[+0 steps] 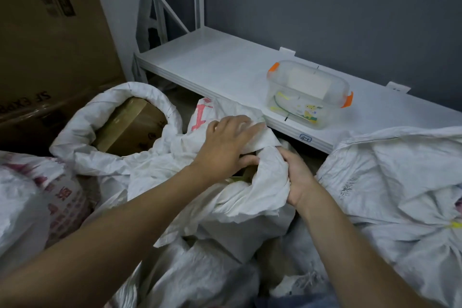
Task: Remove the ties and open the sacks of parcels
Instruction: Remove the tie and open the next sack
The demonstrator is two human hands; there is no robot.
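Central sack (225, 207), woven white, lies under both forearms with its mouth open between the hands. Right hand (297, 177): fingers curled, gripping a bunch of the near lip. Left hand (225, 147): fingers spread over the far lip, thumb hooked under at the opening, so the cloth is pinched between them. Brown parcel (247, 174): a corner shows inside the mouth, between the two hands. Printed sack (37, 195), white with red lettering, lies left of the left forearm. Tied sack (400, 182), to the right of the right hand, has its cloth gathered to a knot with a yellow tie (453, 224) still on it. Rolled-rim sack (82, 127), beyond and left of the left hand, stands open with a cardboard box (130, 127) in it. White shelf (212, 65) runs just beyond the hands, bearing a clear tub (310, 97) with orange clips. Large carton (50, 32) stands far left; grey wall (325, 7) behind.
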